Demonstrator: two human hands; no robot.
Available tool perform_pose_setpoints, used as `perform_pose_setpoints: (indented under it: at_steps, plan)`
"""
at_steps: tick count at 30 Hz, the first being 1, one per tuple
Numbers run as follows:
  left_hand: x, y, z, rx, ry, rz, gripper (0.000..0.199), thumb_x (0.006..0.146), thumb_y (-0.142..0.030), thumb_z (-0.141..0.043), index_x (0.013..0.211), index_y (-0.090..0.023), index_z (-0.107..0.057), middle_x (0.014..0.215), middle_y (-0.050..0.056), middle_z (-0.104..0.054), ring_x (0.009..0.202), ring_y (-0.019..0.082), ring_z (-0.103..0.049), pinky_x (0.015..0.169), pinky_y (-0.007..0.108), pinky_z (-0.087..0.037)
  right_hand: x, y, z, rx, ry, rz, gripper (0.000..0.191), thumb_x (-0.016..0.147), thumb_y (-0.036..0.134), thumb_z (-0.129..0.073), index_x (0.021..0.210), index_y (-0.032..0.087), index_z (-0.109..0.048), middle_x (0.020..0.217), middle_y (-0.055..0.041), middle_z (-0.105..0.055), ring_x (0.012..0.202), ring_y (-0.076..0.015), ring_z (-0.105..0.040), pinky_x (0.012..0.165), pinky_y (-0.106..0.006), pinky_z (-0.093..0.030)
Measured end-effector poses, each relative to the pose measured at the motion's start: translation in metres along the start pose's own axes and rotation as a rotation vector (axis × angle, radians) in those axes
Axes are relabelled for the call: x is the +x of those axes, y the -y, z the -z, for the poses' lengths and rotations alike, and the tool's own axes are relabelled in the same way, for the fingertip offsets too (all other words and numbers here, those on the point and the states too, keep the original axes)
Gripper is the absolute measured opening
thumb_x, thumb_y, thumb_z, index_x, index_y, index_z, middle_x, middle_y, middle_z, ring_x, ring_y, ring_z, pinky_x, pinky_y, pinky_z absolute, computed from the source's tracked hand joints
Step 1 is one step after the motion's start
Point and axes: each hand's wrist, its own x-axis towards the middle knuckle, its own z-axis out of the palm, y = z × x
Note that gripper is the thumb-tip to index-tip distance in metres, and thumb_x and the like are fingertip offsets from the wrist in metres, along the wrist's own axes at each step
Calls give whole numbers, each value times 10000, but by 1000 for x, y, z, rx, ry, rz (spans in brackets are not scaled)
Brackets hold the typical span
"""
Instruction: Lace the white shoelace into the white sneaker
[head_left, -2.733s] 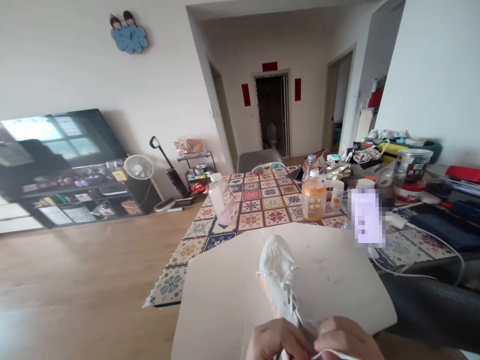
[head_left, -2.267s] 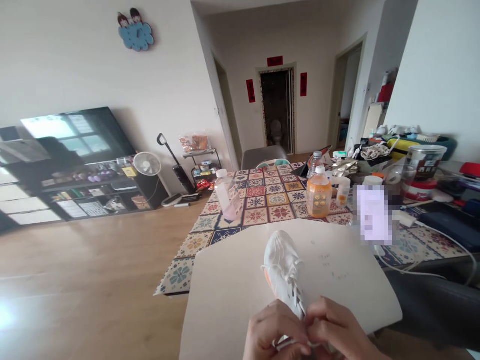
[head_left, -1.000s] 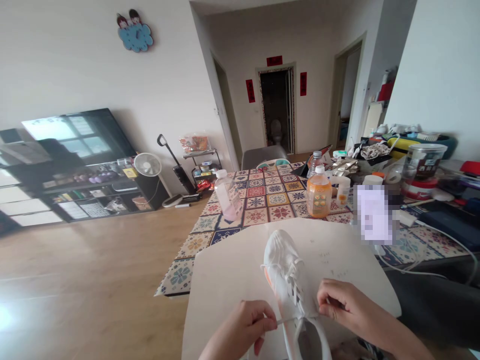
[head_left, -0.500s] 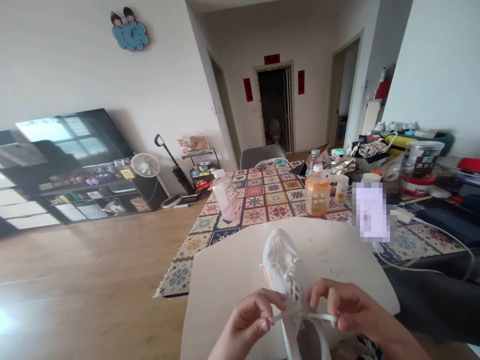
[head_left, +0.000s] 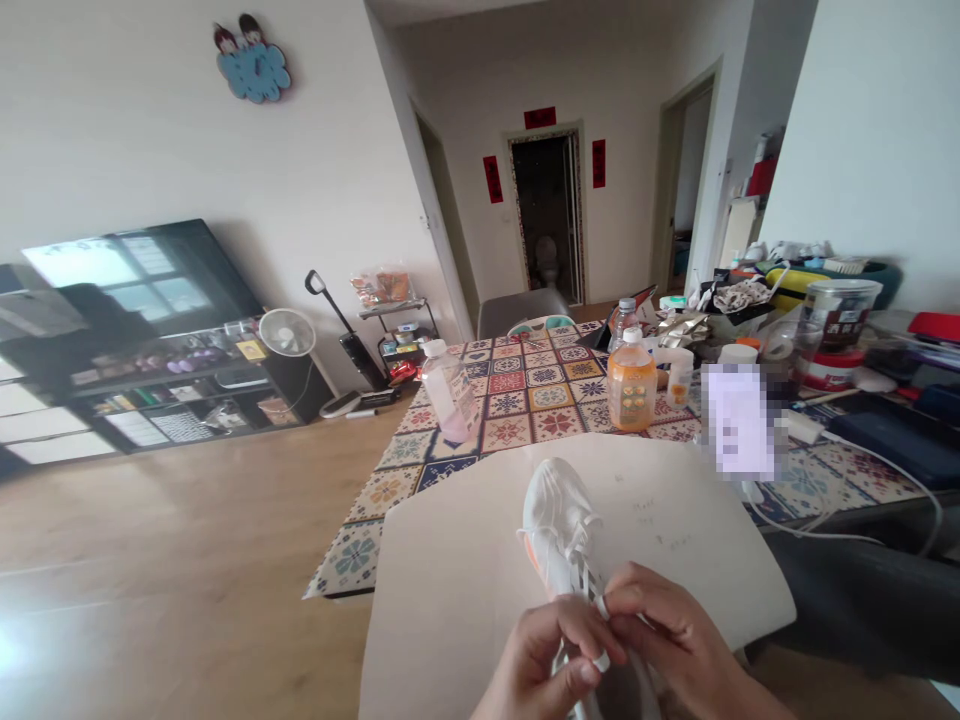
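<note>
Two bare hands work together, the left hand [head_left: 536,668] and right hand [head_left: 667,640] with fingers closed, pinching the flat white lace [head_left: 601,660] of a white mesh sneaker [head_left: 561,525]. Sneaker rests on a cream cardboard sheet [head_left: 465,570], toe pointing away.

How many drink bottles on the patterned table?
3. A clear bottle with pink liquid near the left edge, an orange drink bottle mid-table, and a clear bottle behind it. More may be hidden on the right.
</note>
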Motion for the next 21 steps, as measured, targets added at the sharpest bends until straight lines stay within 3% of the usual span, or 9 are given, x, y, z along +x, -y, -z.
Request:
perform_pose_setpoints:
  at_steps: [3, 10, 13, 15, 21]
  plan:
    - [0, -2, -1, 49, 33, -85, 233, 927, -420, -702, 832, -209, -735, 791, 57, -709, 823, 191, -648, 832, 326, -485, 1, 0, -1, -22, -16, 15, 274, 1032, 377, -543, 877, 232, -716, 770, -11, -667, 701, -174, -658, 659, -252, -556]
    - [2, 12, 2, 142, -200, -93, 187, 861, -361, -789, 744, -215, -793, 718, 20, -636, 686, 140, -643, 666, 236, -492, 4, 16, -1, -123, 22, 71, 248, 1063, 301, -480, 948, 231, -689, 805, -36, -677, 683, -153, -661, 638, -202, -551]
    - [1, 24, 1, 33, -299, -11, 256, 743, -409, -882, 886, -221, -786, 663, -9, -638, 594, 114, -589, 581, 201, -456, -1, 16, -3, -196, 24, 97, 163, 1047, 232, -479, 1011, 252, -636, 826, -25, -709, 708, -147, -693, 674, -189, -560]
    - [0, 27, 0, 17, -336, 23, 381, 710, -449, -894, 995, -223, -780, 694, -4, -651, 574, 114, -575, 556, 203, -449, -5, 13, -4, -242, -2, 67, 111, 1008, 192, -505, 1006, 257, -595, 825, -15, -722, 706, -149, -703, 679, -190, -562]
    - [0, 17, -1, 329, -305, -110, 209, 830, -406, -805, 805, -199, -788, 688, 29, -653, 648, 143, -593, 622, 219, -465, -7, 14, -1, -181, 40, -159, 37, 919, 265, -582, 898, 234, -582, 791, -17, -683, 708, -182, -665, 643, -226, -554]
